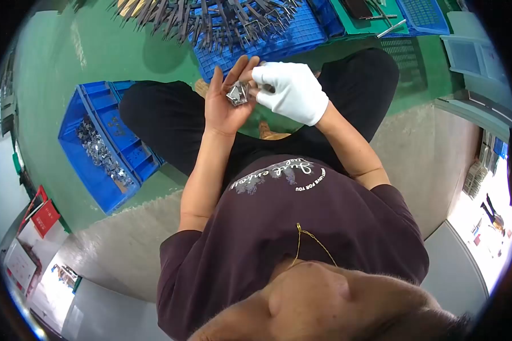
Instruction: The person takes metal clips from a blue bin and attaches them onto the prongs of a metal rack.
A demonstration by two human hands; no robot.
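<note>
My bare left hand (224, 105) is palm up, its fingers stretched forward. A small heap of shiny metal parts (238, 94) lies in its palm. My right hand (290, 91) wears a white glove that leaves the fingertips bare. Its fingers and thumb are bent together at the right edge of the heap, against the left hand's fingers. What sits between those fingertips is too small to make out. Beyond both hands, a dense fan of dark, thin metal strips (210, 23) stands over a blue plastic crate (233, 61).
At the left, a blue divided bin (85, 170) holds loose metal pieces (99, 150). A green surface (347, 23) with rods lies at the top right, beside a blue basket (424, 17). My knees, in black trousers (159, 113), flank the hands above the green floor (159, 54).
</note>
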